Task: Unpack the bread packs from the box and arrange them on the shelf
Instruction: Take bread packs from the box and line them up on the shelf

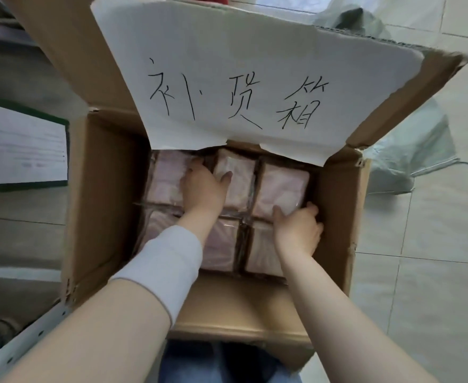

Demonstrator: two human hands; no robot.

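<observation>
An open cardboard box point(102, 205) stands on the floor in front of me, filled with several clear-wrapped bread packs in two rows. My left hand point(203, 186) reaches into the far row, fingers pushed down between the far left pack point(166, 175) and the far middle pack point(235, 178), thumb against the middle one. My right hand point(299, 228) curls over the near edge of the far right pack point(279, 186), fingertips at its side by the box wall. Near-row packs point(221, 244) lie partly under my arms.
The box's far flap carries a white paper sheet point(227, 78) with handwritten characters and overhangs the far row. A metal shelf point(20, 145) with a white label sheet stands at the left. Grey plastic bags point(415, 161) lie on the tiled floor at the right.
</observation>
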